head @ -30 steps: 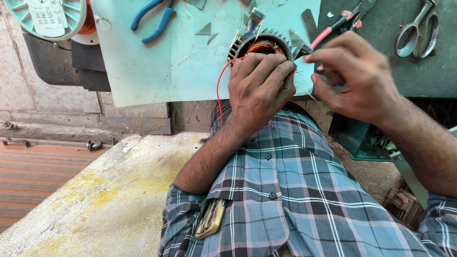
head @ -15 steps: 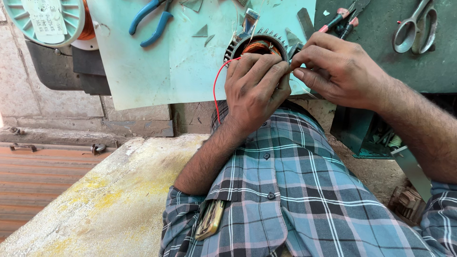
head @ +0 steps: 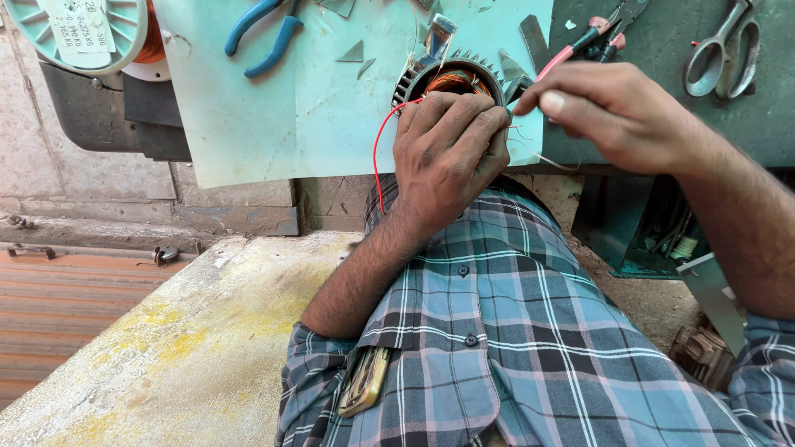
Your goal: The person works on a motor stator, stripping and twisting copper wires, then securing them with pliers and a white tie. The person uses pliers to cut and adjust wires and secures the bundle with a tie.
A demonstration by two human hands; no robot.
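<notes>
At the far left edge of the bench sits a pale green spool (head: pixel 83 33) wound with copper wire. Next come blue-handled pliers (head: pixel 263 29) lying on a light blue sheet (head: pixel 273 108) that covers the bench top. A thin red wire (head: pixel 377 157) loops down from the motor stator (head: pixel 451 79) (a finned metal ring with copper windings inside), which stands at the near edge of the sheet. The left hand (head: pixel 447 153) is curled over the stator's front, fingers together and pressed against it. Just to the right, the right hand (head: pixel 617 112) hovers beside the stator with thumb and fingers pinched together; what they pinch is too small to tell. Red-handled cutters (head: pixel 580 45) lie behind that hand, and metal scissors (head: pixel 725 45) rest at the far right.
</notes>
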